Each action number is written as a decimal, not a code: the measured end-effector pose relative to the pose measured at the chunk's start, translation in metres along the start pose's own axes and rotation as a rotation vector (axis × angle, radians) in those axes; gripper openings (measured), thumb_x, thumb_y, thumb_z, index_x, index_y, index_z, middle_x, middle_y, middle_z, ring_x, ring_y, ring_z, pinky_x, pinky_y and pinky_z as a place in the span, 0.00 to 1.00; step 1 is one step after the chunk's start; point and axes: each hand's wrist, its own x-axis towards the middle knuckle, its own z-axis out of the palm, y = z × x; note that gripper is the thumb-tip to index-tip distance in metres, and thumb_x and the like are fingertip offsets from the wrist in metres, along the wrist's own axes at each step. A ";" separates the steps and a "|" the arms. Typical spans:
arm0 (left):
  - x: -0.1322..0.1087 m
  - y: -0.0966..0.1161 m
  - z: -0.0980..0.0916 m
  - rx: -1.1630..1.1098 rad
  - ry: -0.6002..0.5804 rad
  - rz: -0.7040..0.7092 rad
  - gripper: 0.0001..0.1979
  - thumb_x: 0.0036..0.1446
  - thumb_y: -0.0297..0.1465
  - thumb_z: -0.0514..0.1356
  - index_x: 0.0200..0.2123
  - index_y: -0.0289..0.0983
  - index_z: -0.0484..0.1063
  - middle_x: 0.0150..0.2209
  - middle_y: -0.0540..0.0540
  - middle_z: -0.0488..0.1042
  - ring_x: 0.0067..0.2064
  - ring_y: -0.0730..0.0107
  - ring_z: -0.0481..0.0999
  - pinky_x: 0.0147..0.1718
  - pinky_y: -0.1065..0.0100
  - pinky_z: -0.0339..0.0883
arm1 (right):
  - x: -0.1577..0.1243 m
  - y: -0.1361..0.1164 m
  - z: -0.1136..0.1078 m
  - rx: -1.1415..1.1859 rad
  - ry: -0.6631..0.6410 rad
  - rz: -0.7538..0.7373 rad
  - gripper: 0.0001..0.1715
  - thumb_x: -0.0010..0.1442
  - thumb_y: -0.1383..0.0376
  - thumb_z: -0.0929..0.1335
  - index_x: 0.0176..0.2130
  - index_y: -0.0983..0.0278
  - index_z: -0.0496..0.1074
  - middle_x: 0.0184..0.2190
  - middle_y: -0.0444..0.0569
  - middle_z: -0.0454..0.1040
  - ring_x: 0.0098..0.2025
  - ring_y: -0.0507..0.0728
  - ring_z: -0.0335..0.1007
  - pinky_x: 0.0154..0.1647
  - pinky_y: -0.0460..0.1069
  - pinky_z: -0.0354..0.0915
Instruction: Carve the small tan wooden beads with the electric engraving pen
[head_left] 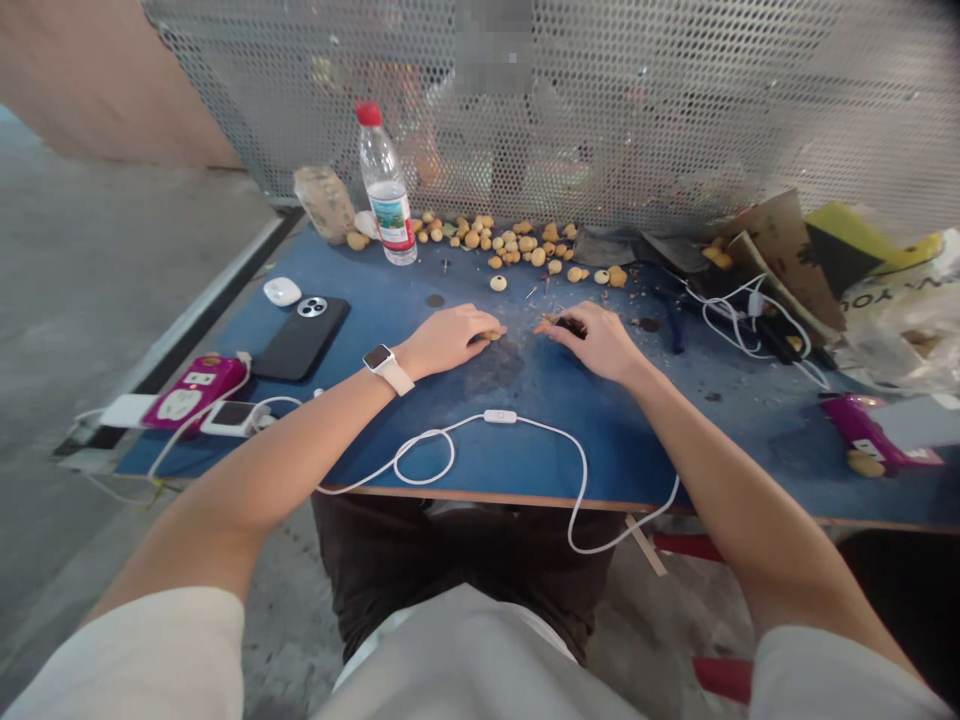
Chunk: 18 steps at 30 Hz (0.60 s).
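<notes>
My left hand point(454, 336), with a watch point(381, 358) on its wrist, rests on the blue table, fingers closed around a small tan gourd-like piece point(491, 335) that is mostly hidden. To its right, my right hand point(598, 340) is curled with thumb and fingers together. Something dark with an orange-tan tip shows at its fingers, too small to name. A gap separates the two hands. Beyond them lie several small, round, yellowish gourd-like pieces point(525, 243); one nearer piece point(499, 284) has a dark hole in it.
A red-capped water bottle point(390, 205) stands at the back left. A phone point(302, 338), white earbud case point(282, 291) and pink power strip point(199, 390) lie left. A white cable point(500, 416) crosses the front edge. Cardboard point(787, 250) and plastic wrapping point(911, 310) crowd the right. Perforated metal panel point(675, 110) behind.
</notes>
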 end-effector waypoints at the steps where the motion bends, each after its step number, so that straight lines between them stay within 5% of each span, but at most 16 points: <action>1: 0.000 0.000 -0.001 -0.004 -0.008 0.007 0.17 0.83 0.28 0.64 0.65 0.41 0.91 0.66 0.40 0.94 0.66 0.51 0.91 0.72 0.49 0.83 | 0.000 0.000 -0.003 0.020 0.030 0.016 0.25 0.77 0.38 0.77 0.48 0.55 0.88 0.43 0.55 0.87 0.46 0.70 0.85 0.57 0.66 0.80; 6: 0.001 -0.001 -0.003 -0.013 -0.027 0.022 0.18 0.84 0.28 0.64 0.67 0.41 0.90 0.68 0.40 0.93 0.68 0.51 0.91 0.76 0.46 0.81 | 0.001 0.005 -0.022 0.116 0.254 0.198 0.31 0.83 0.37 0.69 0.65 0.54 0.83 0.39 0.49 0.84 0.35 0.65 0.84 0.46 0.62 0.81; 10: 0.001 -0.001 -0.002 -0.019 -0.029 0.037 0.18 0.84 0.29 0.63 0.66 0.43 0.91 0.68 0.43 0.93 0.69 0.54 0.91 0.79 0.47 0.78 | 0.006 0.010 -0.036 0.006 0.446 0.277 0.33 0.85 0.36 0.67 0.65 0.57 0.82 0.43 0.55 0.85 0.49 0.70 0.89 0.53 0.65 0.84; 18: -0.001 -0.002 -0.001 0.007 -0.023 0.032 0.20 0.84 0.30 0.63 0.68 0.43 0.91 0.68 0.41 0.93 0.68 0.53 0.90 0.74 0.48 0.82 | 0.009 0.007 -0.040 0.014 0.470 0.356 0.41 0.84 0.32 0.67 0.76 0.55 0.76 0.51 0.59 0.87 0.51 0.72 0.91 0.47 0.66 0.84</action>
